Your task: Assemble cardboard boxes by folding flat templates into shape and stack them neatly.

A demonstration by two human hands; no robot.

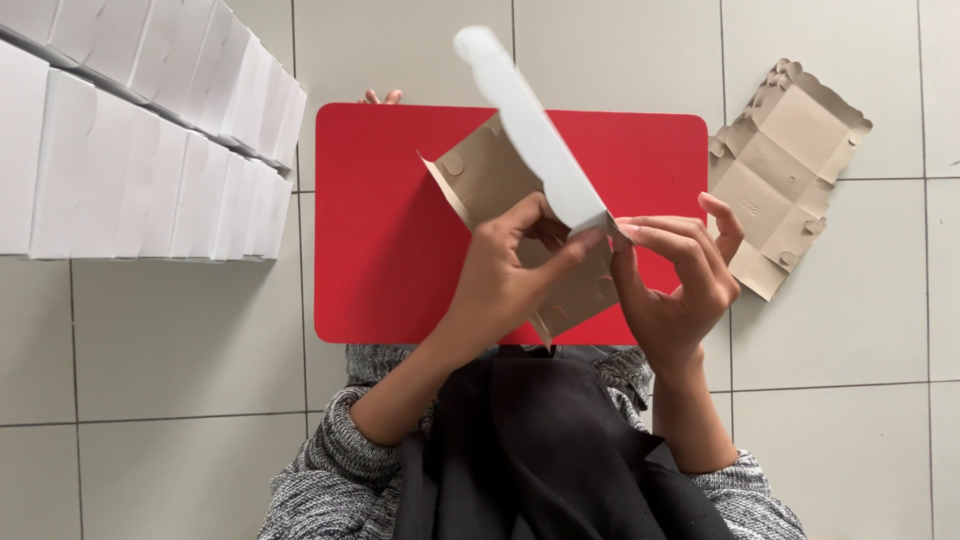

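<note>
A flat cardboard box blank, brown inside and white outside, is held up over a red mat. My left hand grips its lower middle part. With thumb and forefinger, my right hand pinches a corner where a white flap is folded up towards me. The flap sticks out blurred, close to the camera. Part of the blank is hidden behind both hands.
Rows of folded white boxes stand stacked at the left. A pile of unfolded brown blanks lies on the tiled floor right of the mat. Toes show beyond the mat's far edge. My grey sleeves and black apron fill the bottom.
</note>
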